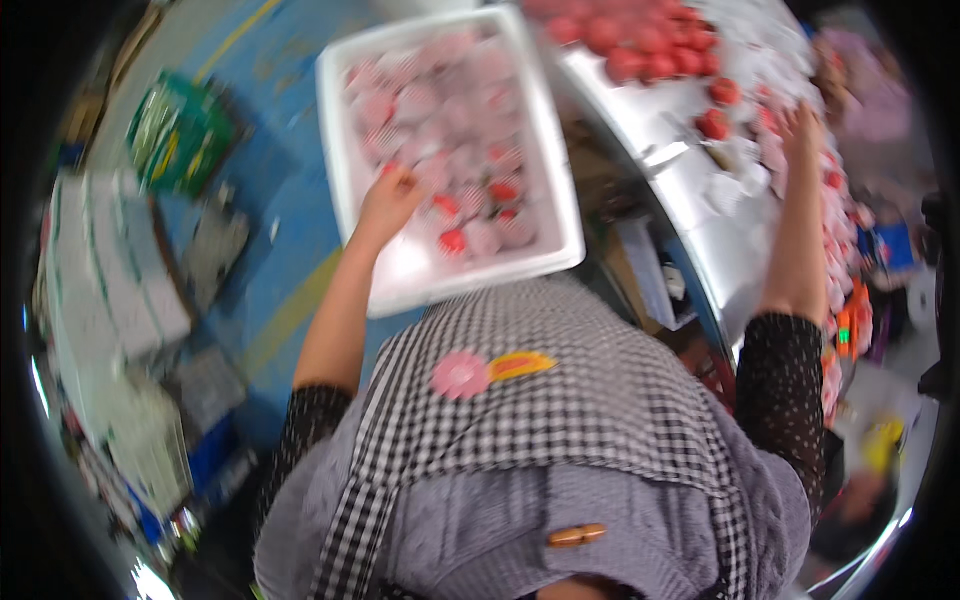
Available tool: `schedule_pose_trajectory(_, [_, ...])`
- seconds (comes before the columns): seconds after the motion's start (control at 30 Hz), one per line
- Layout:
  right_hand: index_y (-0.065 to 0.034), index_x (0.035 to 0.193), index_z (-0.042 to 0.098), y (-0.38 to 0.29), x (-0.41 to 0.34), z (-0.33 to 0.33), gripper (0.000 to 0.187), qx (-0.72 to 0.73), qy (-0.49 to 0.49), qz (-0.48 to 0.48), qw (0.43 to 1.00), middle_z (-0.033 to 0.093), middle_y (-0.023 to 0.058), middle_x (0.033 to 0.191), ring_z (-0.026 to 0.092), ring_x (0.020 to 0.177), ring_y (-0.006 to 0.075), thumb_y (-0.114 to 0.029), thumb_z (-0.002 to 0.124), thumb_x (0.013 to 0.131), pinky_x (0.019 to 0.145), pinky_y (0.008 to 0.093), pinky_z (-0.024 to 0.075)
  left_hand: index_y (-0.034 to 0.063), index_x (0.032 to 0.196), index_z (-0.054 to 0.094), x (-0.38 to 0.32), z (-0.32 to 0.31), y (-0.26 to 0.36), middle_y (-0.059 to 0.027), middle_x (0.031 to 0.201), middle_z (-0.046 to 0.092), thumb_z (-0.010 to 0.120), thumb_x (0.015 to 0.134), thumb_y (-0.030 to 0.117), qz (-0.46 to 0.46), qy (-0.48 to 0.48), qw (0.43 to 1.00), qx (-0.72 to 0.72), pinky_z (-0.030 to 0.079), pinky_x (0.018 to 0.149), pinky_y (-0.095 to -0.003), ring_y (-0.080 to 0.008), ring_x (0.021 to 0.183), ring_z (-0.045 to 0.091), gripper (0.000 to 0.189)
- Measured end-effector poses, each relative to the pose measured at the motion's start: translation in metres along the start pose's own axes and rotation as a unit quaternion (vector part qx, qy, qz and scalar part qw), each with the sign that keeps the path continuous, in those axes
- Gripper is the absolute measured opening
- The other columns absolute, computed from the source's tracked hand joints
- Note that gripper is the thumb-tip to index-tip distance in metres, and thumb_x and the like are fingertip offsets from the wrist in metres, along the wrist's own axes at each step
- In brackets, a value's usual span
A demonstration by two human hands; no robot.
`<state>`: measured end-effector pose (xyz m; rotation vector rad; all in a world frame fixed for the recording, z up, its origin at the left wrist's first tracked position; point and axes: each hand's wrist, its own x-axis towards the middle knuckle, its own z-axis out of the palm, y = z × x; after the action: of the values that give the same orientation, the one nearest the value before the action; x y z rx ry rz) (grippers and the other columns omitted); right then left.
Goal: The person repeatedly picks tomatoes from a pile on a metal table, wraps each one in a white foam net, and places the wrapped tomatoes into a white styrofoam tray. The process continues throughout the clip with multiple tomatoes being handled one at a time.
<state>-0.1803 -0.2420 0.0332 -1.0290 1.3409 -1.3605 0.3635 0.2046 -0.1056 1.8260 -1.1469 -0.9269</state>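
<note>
A white foam box [559,150] lies before me, holding several red fruits in white foam nets [472,199]. My left hand [391,196] is inside it, fingers bent over a red fruit near the left side; blur hides how firmly they close on it. My right hand [801,131] reaches across the metal table [694,195] to netted fruits along its far side; whether it grips one cannot be told. Bare red fruits, perhaps tomatoes [652,45], lie heaped at the table's back, and two more [712,124] lie nearer my right hand. White foam nets [731,187] lie beside them.
At the left stand stacked white foam boxes [112,262] and a green bag [180,139] on the blue floor [277,195]. Cardboard and other items [637,262] sit under the table. Across it, at the right, is another person in pink [874,90].
</note>
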Motion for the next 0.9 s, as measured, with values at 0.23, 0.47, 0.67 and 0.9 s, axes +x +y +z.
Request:
schedule_pose_trajectory(0.23, [-0.0007,0.126,0.055,0.114,-0.234,0.096,0.031,-0.029,-0.298,0.181,0.937,0.066,0.0076,0.102,0.063,0.088,0.0155,-0.011,0.059,0.096,0.079,0.0281,0.0516,0.0062,0.103,0.067,0.009,0.028,-0.041,-0.0188,0.1,0.065,0.066,0.077,0.015,0.005,-0.112,0.963,0.245,0.05,0.084,-0.0436,-0.0374,0.095,0.063,0.027])
schedule_pose_trajectory(0.47, [0.0009,0.124,0.058,0.081,-0.348,0.131,0.032,-0.172,-0.452,0.183,0.856,0.066,0.0038,0.096,0.063,0.085,0.0106,-0.016,0.061,0.096,0.077,0.0261,0.0514,0.0084,0.126,0.055,0.007,0.092,-0.036,-0.017,0.121,0.053,0.065,0.081,0.019,0.113,-0.158,0.791,0.58,0.047,0.078,-0.0507,-0.0356,0.107,0.055,0.047])
schedule_pose_trajectory(0.67, [0.001,0.119,0.061,0.087,-0.354,0.094,0.028,-0.224,-0.333,0.182,0.898,0.066,0.004,0.092,0.062,0.081,0.0094,-0.014,0.061,0.095,0.073,0.0251,0.051,0.0052,0.118,0.059,0.017,0.111,-0.025,-0.019,0.12,0.055,0.062,0.082,0.016,0.154,-0.179,0.835,0.498,0.048,0.084,-0.0489,-0.0364,0.11,0.056,0.038])
schedule_pose_trajectory(0.9, [-0.0004,0.105,0.065,0.102,-0.369,0.086,0.02,-0.268,-0.373,-0.034,0.888,0.066,0.0109,0.092,0.065,0.081,0.0224,-0.009,0.063,0.088,0.072,0.0335,0.0539,0.0087,0.124,0.058,0.016,0.199,-0.024,-0.0273,0.119,0.058,0.053,0.091,0.037,0.146,-0.271,0.904,0.297,0.045,0.095,-0.0563,-0.0455,0.106,0.059,0.043])
